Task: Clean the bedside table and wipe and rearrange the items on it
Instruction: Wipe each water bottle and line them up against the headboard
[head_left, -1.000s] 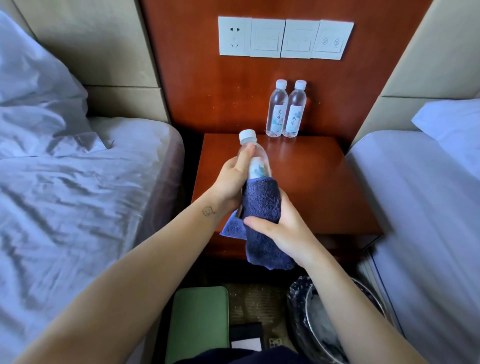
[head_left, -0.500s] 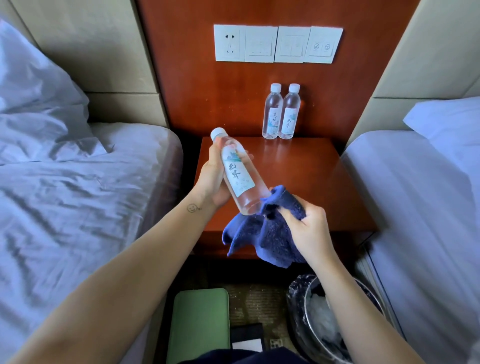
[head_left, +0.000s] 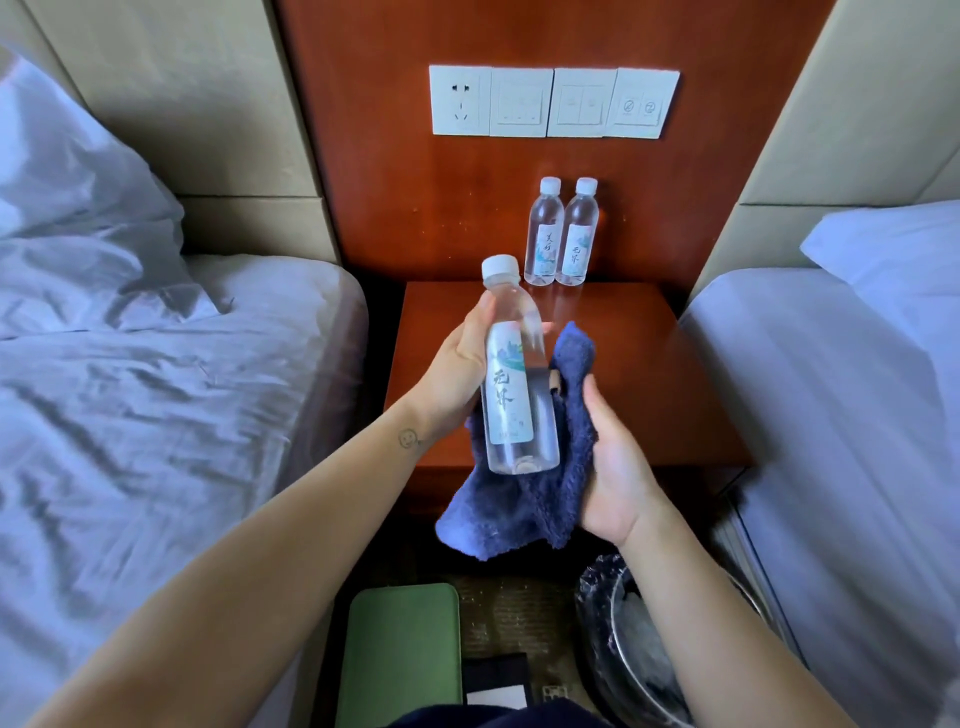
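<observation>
left hand (head_left: 457, 364): fingers clamped on water bottle (head_left: 511, 374), frame centre, above desk (head_left: 649, 364) | right hand (head_left: 613, 457): fingers apparently closed on blue cloth (head_left: 524, 509), cupped beneath for wiping

Beds L (head_left: 156, 415) & R (head_left: 852, 415), wall switch panel (head_left: 554, 102), floor — green case (head_left: 402, 654), lined bin (head_left: 639, 644)

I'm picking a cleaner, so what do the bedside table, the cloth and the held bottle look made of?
Bedside table: reddish wood or wood veneer, glossy varnish, since it mirrors the bottles behind. Cloth: dark blue plush, probably microfibre or terry; fuzzy pile. Held bottle: clear plastic, white cap, paper-like label.
</observation>
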